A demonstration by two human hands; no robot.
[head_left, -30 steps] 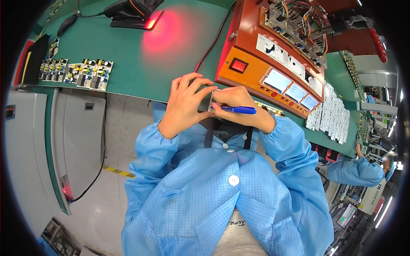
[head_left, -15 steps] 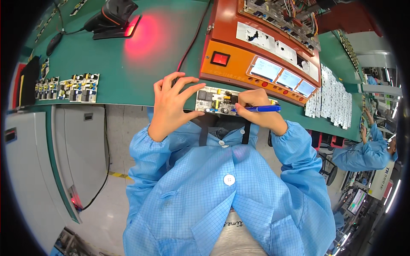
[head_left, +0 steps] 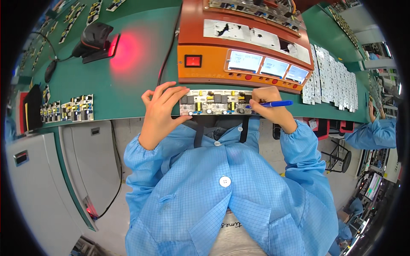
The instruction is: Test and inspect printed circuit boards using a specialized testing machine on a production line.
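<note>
The green desk (head_left: 141, 81) ran under an orange tester (head_left: 239, 47). At the desk's near edge my left hand (head_left: 160, 109) clamped one end of the circuit board (head_left: 213, 102); my right hand (head_left: 269, 104) was closed round a blue pen (head_left: 273, 103) at its other end. The board overhung the edge, so I judged a loosened grip could drop it.

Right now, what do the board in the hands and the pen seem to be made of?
Circuit board: likely rigid laminate, pale matte face, studded with black and yellow components. Pen: probably plastic, its blue barrel smooth and slightly glossy. Bench top: seemingly a matte green mat.
</note>
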